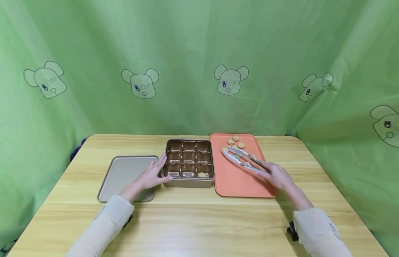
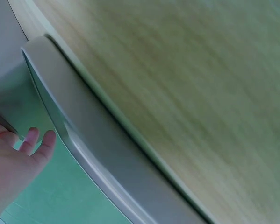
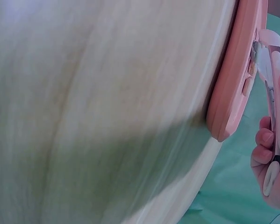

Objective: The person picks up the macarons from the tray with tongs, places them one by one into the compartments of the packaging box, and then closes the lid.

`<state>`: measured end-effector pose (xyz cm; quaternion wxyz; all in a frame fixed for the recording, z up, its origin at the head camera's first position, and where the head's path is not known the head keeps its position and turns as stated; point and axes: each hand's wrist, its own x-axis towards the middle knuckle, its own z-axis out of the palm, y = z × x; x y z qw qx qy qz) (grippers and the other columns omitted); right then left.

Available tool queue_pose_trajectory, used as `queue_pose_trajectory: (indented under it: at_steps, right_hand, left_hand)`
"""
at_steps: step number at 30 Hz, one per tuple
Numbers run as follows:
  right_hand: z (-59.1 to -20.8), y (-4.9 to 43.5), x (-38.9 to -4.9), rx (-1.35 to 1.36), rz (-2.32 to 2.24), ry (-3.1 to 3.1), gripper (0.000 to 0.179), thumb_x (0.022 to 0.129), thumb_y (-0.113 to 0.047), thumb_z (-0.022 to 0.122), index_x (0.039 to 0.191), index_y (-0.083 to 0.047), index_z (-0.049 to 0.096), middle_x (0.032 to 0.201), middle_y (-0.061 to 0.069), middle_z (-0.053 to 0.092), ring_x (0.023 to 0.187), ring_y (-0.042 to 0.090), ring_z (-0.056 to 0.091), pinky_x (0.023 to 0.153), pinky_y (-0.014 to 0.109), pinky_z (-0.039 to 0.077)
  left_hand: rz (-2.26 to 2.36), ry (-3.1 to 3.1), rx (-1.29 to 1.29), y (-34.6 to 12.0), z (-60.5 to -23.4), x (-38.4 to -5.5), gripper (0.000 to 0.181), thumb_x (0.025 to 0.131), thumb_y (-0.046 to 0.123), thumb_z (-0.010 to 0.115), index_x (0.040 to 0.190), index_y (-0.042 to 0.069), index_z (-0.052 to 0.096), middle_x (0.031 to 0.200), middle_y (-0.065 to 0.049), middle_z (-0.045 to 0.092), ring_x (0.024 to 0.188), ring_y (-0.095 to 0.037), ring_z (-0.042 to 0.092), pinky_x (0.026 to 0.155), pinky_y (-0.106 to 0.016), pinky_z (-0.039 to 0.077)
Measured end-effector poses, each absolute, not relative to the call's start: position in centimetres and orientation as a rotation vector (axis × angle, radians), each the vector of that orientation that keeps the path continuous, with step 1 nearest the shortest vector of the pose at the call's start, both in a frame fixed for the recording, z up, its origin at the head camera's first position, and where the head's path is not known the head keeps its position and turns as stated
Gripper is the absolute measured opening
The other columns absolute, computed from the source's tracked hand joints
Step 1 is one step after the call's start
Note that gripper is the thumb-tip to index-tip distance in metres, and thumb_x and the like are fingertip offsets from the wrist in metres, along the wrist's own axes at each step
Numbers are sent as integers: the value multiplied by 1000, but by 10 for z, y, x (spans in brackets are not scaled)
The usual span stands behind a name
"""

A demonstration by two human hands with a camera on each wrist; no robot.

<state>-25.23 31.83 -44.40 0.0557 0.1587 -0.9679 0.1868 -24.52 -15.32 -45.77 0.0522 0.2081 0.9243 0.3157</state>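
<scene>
My left hand (image 1: 151, 175) rests against the left side of a metal box (image 1: 189, 183), fingers extended along its edge and thumb at its front rim. A clear divided insert (image 1: 188, 156) lines the box; one small round cookie (image 1: 202, 175) sits in its front right compartment. With my right hand (image 1: 276, 175) I grip a pair of tongs (image 1: 250, 167) by the handles over the orange tray (image 1: 233, 184). The tongs' arms are spread, with a green cookie (image 1: 237, 157) showing between them. In the right wrist view my fingers (image 3: 266, 138) curl round the tongs' handle.
Several pale cookies (image 1: 230, 142) lie at the back of the tray. Left of the box, a flat metal lid (image 1: 125, 175) lies on the wooden table (image 1: 193, 228), partly behind my left hand. A green curtain (image 1: 186, 114) hangs behind and at both sides.
</scene>
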Motion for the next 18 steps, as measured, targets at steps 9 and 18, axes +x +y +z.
queue_pose_trajectory:
  at_steps: [9,18]
  right_hand:
    - [-443,319,-244,486,652,-2893,58,85,-31,63,128,5,48,114,30,56,103,47,52,85,58,42]
    - [-441,323,-237,508,932,-2821,55,85,-22,65,128,7,47,123,34,48,111,48,47,88,57,41]
  left_hand:
    - [960,2816,636,-152,-458,-245,95,80,50,62,145,2,12,153,-12,4,130,-54,9,103,-66,13]
    - [963,2811,636,-153,-457,-245,95,80,50,62,146,3,11,153,-11,4,131,-53,8,103,-65,13]
